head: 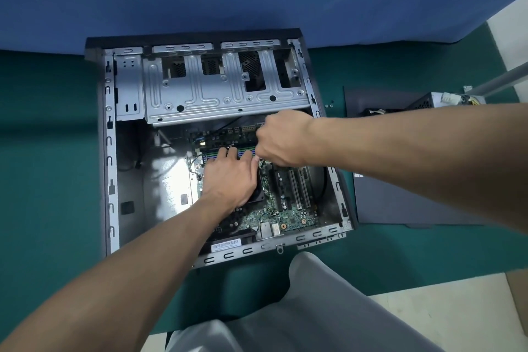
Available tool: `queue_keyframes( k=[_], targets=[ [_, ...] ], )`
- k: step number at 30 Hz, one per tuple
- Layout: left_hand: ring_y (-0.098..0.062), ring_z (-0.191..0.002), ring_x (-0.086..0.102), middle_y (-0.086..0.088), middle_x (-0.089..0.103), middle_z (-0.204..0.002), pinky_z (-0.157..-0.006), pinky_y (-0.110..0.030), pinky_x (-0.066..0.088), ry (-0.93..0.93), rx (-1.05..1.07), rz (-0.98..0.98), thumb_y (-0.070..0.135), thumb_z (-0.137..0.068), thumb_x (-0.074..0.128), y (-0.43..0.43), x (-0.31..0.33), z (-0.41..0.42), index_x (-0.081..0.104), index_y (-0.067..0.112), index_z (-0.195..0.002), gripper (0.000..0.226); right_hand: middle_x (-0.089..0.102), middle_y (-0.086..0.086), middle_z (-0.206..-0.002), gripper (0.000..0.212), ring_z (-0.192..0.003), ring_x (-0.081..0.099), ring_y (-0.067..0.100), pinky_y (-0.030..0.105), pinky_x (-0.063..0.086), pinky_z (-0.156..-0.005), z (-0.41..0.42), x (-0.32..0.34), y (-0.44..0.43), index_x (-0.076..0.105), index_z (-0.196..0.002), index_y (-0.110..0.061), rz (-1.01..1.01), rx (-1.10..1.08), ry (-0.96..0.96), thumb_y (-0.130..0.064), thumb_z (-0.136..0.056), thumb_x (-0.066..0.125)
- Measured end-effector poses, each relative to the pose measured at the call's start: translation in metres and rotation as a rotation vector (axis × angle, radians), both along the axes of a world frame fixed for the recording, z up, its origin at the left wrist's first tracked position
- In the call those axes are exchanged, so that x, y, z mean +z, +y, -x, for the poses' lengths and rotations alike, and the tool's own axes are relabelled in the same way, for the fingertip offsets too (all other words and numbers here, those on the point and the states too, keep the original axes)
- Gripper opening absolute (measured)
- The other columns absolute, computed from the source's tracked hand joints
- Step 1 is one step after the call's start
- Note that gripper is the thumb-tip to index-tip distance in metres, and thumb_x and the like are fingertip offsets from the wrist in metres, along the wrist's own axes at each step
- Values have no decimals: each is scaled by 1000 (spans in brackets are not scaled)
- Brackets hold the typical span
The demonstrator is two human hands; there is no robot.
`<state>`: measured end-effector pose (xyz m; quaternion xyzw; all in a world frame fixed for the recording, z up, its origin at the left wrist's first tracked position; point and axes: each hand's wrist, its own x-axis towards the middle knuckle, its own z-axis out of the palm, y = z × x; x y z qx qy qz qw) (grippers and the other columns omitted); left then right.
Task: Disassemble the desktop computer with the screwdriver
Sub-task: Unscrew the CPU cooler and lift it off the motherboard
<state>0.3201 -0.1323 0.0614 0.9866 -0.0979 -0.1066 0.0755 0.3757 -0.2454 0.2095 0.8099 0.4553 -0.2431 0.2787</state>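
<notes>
The open desktop case (pixel 110 151) lies on its side on the green table. Its green motherboard (pixel 288 214) is exposed, and a silver drive cage (pixel 223 88) sits at the far end. My left hand (pixel 228 177) lies flat on the black CPU fan (pixel 258 194), fingers straight and reaching over the memory sticks (pixel 213 155). My right hand (pixel 281 137) is curled in a fist just beyond the fan's far right corner. It grips the screwdriver, which is almost wholly hidden inside the fist and points down at the board.
A dark grey side panel (pixel 414 188) lies on the table right of the case. A removed power supply (pixel 428 100) sits behind it. Two small screws (pixel 329 105) lie beside the case's right wall. My grey-trousered knee (pixel 328 308) is at the table's near edge.
</notes>
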Motion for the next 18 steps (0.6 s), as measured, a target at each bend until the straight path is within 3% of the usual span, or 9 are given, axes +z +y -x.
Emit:
queue_keyframes(
  k=[2,4,6,8,10,12,13,15,18],
  targets=[
    [-29,-83,58,-13,63,-87,-63,-36,46,-5,4,-1,44,-95,8,0,0,0,64,14,-93,64,60,5,-90,17,-74,52,24,32,38,-58,2,-3,-3,51,-86,-18,1,133,-43,-14,-99,41],
    [-29,-85,59,-12,64,-89,-63,-36,45,-16,7,-6,44,-97,11,0,0,0,64,16,-96,60,49,3,-75,15,-69,52,23,31,37,-54,-2,-2,-5,48,-81,-15,-59,18,10,-10,-95,47],
    [-28,-86,58,-11,64,-90,-63,-35,45,-17,4,-9,44,-98,13,1,-1,0,63,18,-97,57,41,1,-63,27,-56,49,19,27,36,-49,-4,-3,-6,45,-67,-9,-183,-337,165,-14,-91,57],
    [-28,-87,58,-12,64,-91,-64,-36,47,-4,0,-13,44,-96,10,1,-2,-1,62,16,-99,59,50,3,-56,35,-48,49,16,23,36,-44,-6,-8,-3,52,-65,-9,-333,-861,361,-31,-89,64],
    [-28,-85,58,-11,64,-90,-62,-36,47,-5,5,-4,45,-96,11,1,-3,0,62,17,-97,58,54,4,-55,27,-39,42,12,19,30,-37,-8,-14,2,58,-86,-5,-410,-1458,523,-30,-95,55],
    [-28,-82,59,-11,64,-87,-59,-34,44,-17,2,-9,45,-98,14,2,-3,0,62,18,-93,56,47,3,-55,20,-40,29,8,17,24,-35,-12,-15,5,50,-98,-4,-281,-1716,596,-19,-101,38],
    [-28,-82,59,-11,64,-87,-59,-34,44,-16,-1,-10,45,-99,14,1,-3,0,62,18,-93,55,44,2,-56,19,-42,25,7,18,22,-37,-14,-16,6,49,-95,-4,-236,-1705,597,-14,-101,34],
    [-28,-84,59,-11,64,-88,-59,-34,44,-11,-3,-11,45,-99,15,2,-2,0,63,18,-95,55,40,2,-60,22,-45,26,9,19,23,-42,-16,-15,8,48,-82,-6,-208,-1483,528,-9,-99,35],
    [-28,-86,59,-12,64,-90,-63,-36,47,6,1,-5,43,-96,10,1,1,-1,64,17,-99,60,42,1,-63,29,-53,41,14,22,30,-44,-9,-6,13,43,-65,-11,-143,-844,279,-10,-93,49]
  ],
)
